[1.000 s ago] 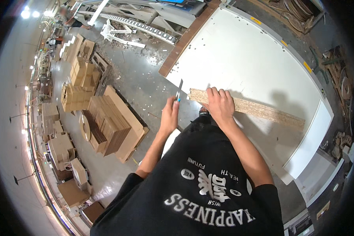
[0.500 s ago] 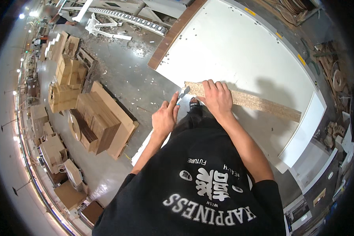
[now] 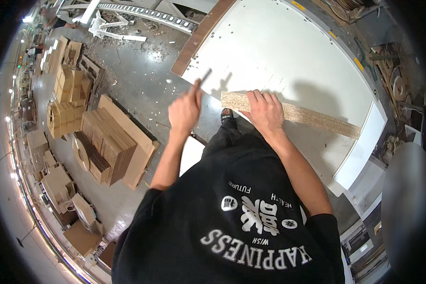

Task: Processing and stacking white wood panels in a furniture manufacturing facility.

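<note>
We see the white worktop (image 3: 270,42) spreading widest, with a brown border (image 3: 199,38) along its left side; well apart from it, toward our left, a stack of brown boards (image 3: 109,142) stands clear of our hands. Next in size is the chipboard strip (image 3: 317,121), which is over the near part of the worktop, slanting from the worktop's edge in front of us toward the far right. We cannot tell whether its whole length lies flat, but it looks to be in one piece, placed and steadied, so we judge the setting-up done. Our right hand (image 3: 266,110) is closed across the strip near its left end, fingers over the top and thumb on the near side. Our left hand (image 3: 184,111) is curled around a knife-like tool (image 3: 206,75), its blurred blade up and apart from the strip. With the tool in our grip and the strip held, we judge the work at that end unfinished; how much remains there is too small to tell. Smallest of all, dark specks (image 3: 197,57) lie scattered beside the brown border, not cleared away
</note>
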`<action>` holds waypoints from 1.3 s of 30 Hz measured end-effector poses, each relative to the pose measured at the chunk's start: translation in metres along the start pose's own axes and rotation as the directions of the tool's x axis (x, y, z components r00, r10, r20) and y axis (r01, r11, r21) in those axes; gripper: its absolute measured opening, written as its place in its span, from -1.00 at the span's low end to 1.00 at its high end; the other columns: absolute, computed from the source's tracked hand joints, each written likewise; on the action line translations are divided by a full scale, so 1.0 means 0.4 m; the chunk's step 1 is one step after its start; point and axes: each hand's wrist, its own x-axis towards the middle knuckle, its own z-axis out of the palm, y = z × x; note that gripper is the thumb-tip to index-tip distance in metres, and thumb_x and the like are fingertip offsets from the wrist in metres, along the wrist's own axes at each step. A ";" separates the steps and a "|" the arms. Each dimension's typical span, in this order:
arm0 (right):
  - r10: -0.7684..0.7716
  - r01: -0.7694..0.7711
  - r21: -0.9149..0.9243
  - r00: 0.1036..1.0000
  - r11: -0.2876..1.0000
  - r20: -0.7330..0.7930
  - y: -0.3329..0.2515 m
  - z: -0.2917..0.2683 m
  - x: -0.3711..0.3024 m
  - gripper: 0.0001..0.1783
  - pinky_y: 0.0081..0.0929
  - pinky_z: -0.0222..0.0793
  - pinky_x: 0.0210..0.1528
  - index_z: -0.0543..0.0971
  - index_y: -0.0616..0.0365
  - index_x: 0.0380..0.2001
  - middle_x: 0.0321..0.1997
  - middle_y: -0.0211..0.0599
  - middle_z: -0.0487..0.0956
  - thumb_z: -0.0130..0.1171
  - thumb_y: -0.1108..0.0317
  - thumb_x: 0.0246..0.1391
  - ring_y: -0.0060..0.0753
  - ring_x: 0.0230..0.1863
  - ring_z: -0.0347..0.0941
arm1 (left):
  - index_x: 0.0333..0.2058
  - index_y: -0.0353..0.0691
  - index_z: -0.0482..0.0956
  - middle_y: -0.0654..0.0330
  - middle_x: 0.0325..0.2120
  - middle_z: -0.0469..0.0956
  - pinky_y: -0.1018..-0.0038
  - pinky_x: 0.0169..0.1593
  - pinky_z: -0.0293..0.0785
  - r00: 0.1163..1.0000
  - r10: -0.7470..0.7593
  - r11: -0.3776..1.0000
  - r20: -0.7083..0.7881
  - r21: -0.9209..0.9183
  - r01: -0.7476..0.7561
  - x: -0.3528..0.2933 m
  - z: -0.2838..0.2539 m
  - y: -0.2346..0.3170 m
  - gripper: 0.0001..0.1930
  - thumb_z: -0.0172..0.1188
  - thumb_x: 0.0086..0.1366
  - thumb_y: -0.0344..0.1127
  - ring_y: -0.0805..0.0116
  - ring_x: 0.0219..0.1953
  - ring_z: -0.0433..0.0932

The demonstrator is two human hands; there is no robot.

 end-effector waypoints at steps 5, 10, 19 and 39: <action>0.001 0.000 -0.027 0.999 1.000 0.042 -0.011 -0.007 0.000 -0.41 -0.35 0.42 -0.03 0.56 0.04 -0.17 -0.22 -0.42 0.59 0.58 0.02 -0.23 -0.32 -0.17 0.53 | 0.28 0.13 0.49 -0.08 -0.28 0.68 -0.02 -0.19 0.58 0.999 0.009 0.973 -0.048 -0.228 -0.020 0.132 0.001 -0.030 -0.57 -0.03 0.55 0.02 -0.19 -0.25 0.68; 0.042 -0.040 -0.032 0.998 0.999 0.042 -0.003 -0.008 0.009 -0.40 -0.33 0.43 0.01 0.57 0.06 -0.17 -0.19 -0.39 0.61 0.59 0.00 -0.22 -0.29 -0.13 0.55 | 0.31 0.16 0.47 -0.04 -0.33 0.65 0.00 -0.23 0.56 0.984 0.180 0.914 -0.016 -0.367 -0.173 0.020 -0.012 0.026 -0.57 0.04 0.52 -0.05 -0.17 -0.30 0.66; 0.055 -0.052 -0.048 0.997 0.997 0.049 -0.007 -0.001 0.015 -0.37 -0.31 0.45 0.00 0.58 0.05 -0.17 -0.18 -0.38 0.61 0.56 -0.08 -0.24 -0.28 -0.11 0.55 | 0.34 0.21 0.44 0.09 -0.48 0.52 0.14 -0.44 0.54 0.952 0.307 0.921 0.023 -0.260 -0.290 -0.136 -0.024 -0.005 -0.53 0.11 0.49 -0.08 -0.01 -0.51 0.63; 0.131 -0.116 -0.120 0.984 0.986 0.123 -0.038 -0.004 0.029 -0.37 -0.25 0.44 -0.08 0.58 0.00 -0.10 -0.12 -0.39 0.64 0.60 0.31 -0.37 -0.23 -0.11 0.57 | 0.41 -0.24 0.29 -0.09 0.36 0.36 0.18 0.47 0.17 0.741 0.668 0.282 -0.064 -0.901 -0.331 0.142 0.131 -0.059 -0.26 0.27 0.38 -0.03 -0.04 0.42 0.29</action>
